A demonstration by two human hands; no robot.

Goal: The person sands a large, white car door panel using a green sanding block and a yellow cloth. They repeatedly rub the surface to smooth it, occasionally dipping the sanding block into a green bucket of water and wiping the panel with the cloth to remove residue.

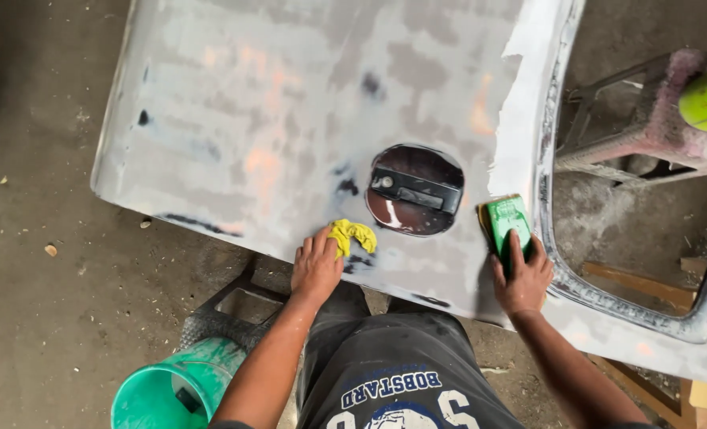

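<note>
Below our chest, a green bucket (166, 389) stands on the floor beside a dark stand (234, 306). Our left hand (315, 266) pinches a yellow cloth (352, 235) near the grey car door's (290, 119) near edge. Our right hand (522, 274) presses a green sanding block (506, 221) flat beside the black handle recess (414, 191).

Soft, even daylight, faint shadows under the grey car door panel (306, 119), sharp focus, slight wide-angle edge bending.

left hand (315, 266): flat, fingers pressing down | right hand (522, 274): fingers curled, gripping | forearms extended
</note>
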